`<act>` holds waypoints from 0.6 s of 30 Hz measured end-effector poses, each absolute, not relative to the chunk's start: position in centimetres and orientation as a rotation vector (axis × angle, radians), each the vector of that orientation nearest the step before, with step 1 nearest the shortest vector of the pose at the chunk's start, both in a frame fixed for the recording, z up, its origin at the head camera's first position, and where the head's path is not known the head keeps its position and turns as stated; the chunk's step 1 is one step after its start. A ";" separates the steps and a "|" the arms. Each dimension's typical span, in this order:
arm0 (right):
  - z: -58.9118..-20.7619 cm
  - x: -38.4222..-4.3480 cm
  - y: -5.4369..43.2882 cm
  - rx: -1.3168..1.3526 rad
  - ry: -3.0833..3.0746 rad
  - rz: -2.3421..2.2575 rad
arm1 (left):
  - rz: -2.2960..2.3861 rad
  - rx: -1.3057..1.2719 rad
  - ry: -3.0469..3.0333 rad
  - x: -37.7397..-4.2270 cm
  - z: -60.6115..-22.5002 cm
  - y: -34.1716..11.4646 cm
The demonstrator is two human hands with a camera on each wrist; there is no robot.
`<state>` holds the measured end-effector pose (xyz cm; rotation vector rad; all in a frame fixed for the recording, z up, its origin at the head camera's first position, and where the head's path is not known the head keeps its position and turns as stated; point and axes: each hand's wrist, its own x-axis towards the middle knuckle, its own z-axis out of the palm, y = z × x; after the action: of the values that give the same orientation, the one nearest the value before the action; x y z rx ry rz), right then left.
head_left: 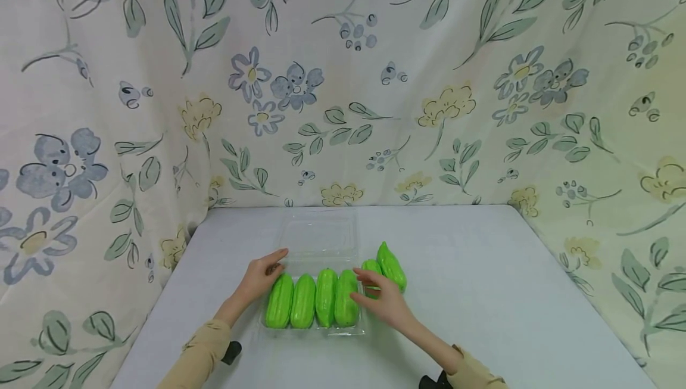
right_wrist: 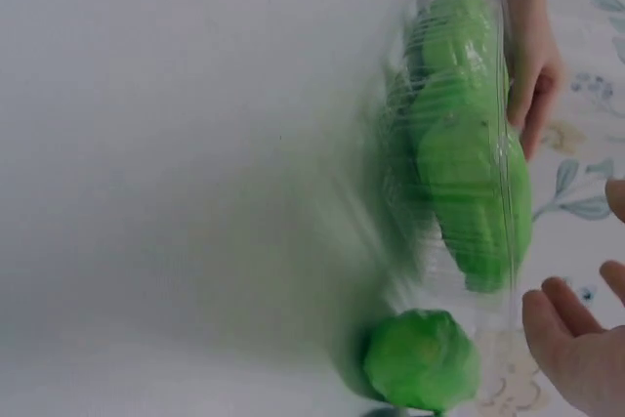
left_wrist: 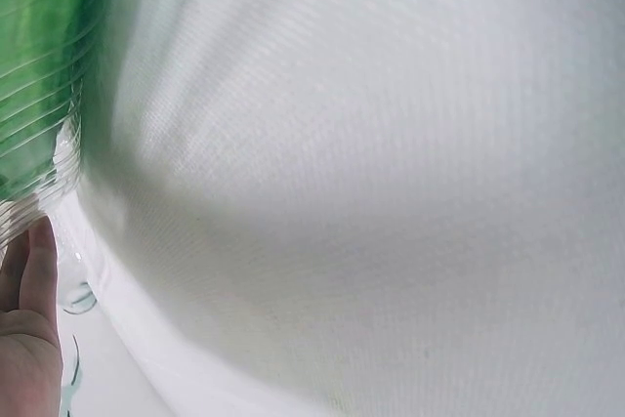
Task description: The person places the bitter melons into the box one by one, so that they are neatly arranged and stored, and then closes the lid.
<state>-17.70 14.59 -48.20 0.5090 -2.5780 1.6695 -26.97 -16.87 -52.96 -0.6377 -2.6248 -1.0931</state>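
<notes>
1. Counter (head_left: 471, 293), head view: white, backed by a floral curtain (head_left: 343, 156).
2. Clear plastic tray (head_left: 348, 332), head view: on the counter, between the two hands; its transparent lid (head_left: 318, 237) lies laid back on the far side.
3. Four green gourds (head_left: 303, 302), head view: side by side in the tray, lengthwise away from the person.
4. Two loose gourds (head_left: 392, 267), head view: on the counter, right of the tray, close together; one is partly covered by a hand.
5. Left hand (head_left: 261, 274), head view: at the tray's far left corner, index finger extended toward the lid.
6. Right hand (head_left: 388, 302), head view: over the tray's right side, fingers loosely spread, thumb apart, grasping nothing.
7. Sleeves (head_left: 200, 350), head view: tan, one pair.
8. Left hand, left wrist view: straight fingers at the ribbed tray wall, green showing through; firmness of contact cannot be told.
9. Right hand, right wrist view: fingers parted just beside the tray rim, holding nothing; one loose gourd sits on the counter near the tray's end.
</notes>
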 end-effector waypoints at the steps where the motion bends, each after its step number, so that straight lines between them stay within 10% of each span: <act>1: -48.1 -17.7 14.8 0.511 -2.591 1.672 | -1.091 -0.639 -2.628 -27.0 -52.9 -16.9; 18: -46.6 -20.0 18.5 0.412 -2.759 1.543 | -1.120 -0.640 -2.614 -26.9 -52.9 -17.0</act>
<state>-20.00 18.47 -46.56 0.4115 -2.7587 1.5433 -26.89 -16.96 -52.93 -0.6399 -2.6139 -1.1200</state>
